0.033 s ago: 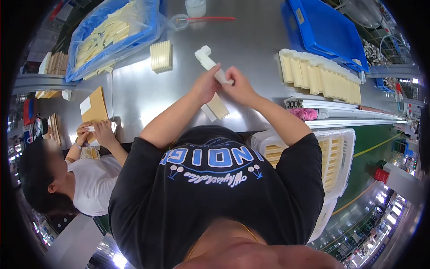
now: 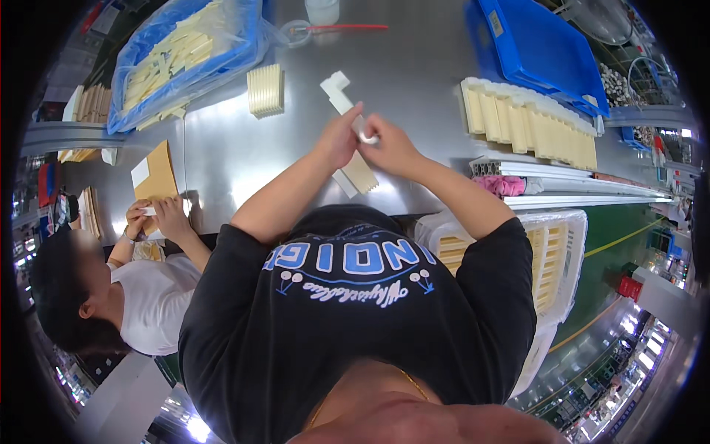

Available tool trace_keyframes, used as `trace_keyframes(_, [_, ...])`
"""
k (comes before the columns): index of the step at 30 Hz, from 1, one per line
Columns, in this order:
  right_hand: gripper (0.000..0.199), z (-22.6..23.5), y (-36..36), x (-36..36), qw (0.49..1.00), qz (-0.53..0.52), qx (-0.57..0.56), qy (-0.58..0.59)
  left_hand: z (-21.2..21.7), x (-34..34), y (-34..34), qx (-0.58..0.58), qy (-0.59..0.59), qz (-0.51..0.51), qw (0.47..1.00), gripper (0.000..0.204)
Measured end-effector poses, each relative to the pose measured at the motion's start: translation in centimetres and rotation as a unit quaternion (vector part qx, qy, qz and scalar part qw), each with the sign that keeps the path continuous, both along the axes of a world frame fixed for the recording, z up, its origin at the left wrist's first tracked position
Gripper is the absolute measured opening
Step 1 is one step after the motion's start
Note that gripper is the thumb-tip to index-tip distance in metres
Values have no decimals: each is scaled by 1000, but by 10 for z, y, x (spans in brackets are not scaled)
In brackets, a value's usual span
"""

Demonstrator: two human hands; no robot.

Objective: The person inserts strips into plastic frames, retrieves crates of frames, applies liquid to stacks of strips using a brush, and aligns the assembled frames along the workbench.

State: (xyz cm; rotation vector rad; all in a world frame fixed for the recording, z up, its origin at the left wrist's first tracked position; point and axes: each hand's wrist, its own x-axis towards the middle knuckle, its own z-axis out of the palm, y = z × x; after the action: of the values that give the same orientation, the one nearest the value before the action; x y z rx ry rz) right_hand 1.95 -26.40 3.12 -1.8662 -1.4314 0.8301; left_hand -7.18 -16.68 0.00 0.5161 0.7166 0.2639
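Observation:
My left hand (image 2: 341,143) is closed around a long white piece (image 2: 338,92) with a stepped, hooked far end, held slantwise over the metal table. My right hand (image 2: 391,150) has its fingers curled at the rounded white near end (image 2: 368,138) of what looks like the same piece; its fingertips are partly hidden. Just below the hands is a cream grooved strip stack (image 2: 361,175) with a white strip (image 2: 345,185) along its left side. Whether these rest on the table or hang from my left hand, I cannot tell.
Farther left lie a cream grooved stack (image 2: 265,90) and a lined blue bin (image 2: 118,103) of cream strips. Several white-topped cream pieces (image 2: 529,127) stand in a row at right, near a blue tray (image 2: 551,55). A co-worker (image 2: 159,296) handles brown card at left.
My right hand has shifted slightly left and curled more. The white end at its fingers now looks rounder and turned. My left hand stays almost in place.

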Motion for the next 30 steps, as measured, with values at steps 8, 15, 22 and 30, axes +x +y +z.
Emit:
trace_keyframes(8, [34, -25, 0, -9, 996, -17, -20, -82, -23, -23, 28, 79, 92, 46, 992, 29])
trace_keyframes(15, [31, -70, -11, -22, 971, 49, -177, -152, -32, -51, 31, 150, 126, 59, 979, 20])
trace_keyframes(22, [24, -67, -9, -19, 976, 52, -153, -145, -69, -84, 35, 151, 197, 31, 968, 20])
trace_keyframes(30, [30, -64, -4, 0, 987, -62, -131, -73, -32, -52, 30, 171, 130, 26, 976, 20])
